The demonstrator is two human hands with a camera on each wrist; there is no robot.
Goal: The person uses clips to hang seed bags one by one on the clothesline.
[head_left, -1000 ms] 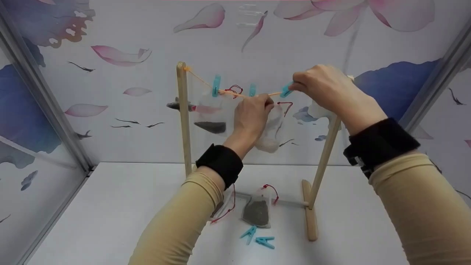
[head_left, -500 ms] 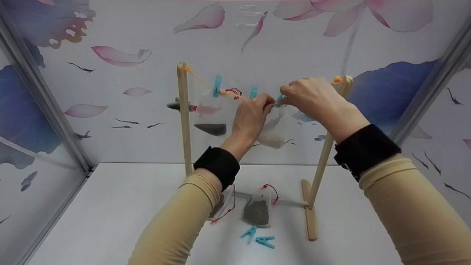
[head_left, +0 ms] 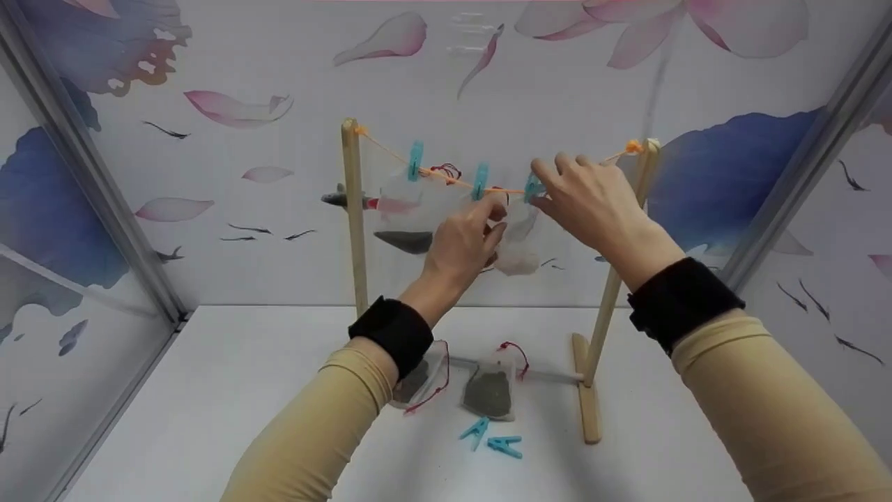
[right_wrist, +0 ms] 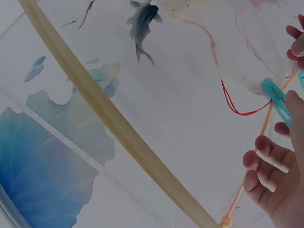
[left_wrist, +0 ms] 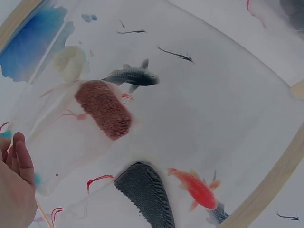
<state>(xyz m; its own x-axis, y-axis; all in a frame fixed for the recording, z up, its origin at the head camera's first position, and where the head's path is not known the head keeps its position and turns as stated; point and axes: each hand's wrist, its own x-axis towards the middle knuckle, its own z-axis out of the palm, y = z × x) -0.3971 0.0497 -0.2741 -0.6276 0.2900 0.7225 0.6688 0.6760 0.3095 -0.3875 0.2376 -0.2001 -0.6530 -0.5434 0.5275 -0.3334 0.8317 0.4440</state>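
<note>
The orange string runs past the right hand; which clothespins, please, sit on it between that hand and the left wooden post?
Two, as the head view shows: the outer blue clothespin nearest the left wooden post, then the middle blue clothespin.

No readable text, label, brand, number or sign appears in any of the three views.
</note>
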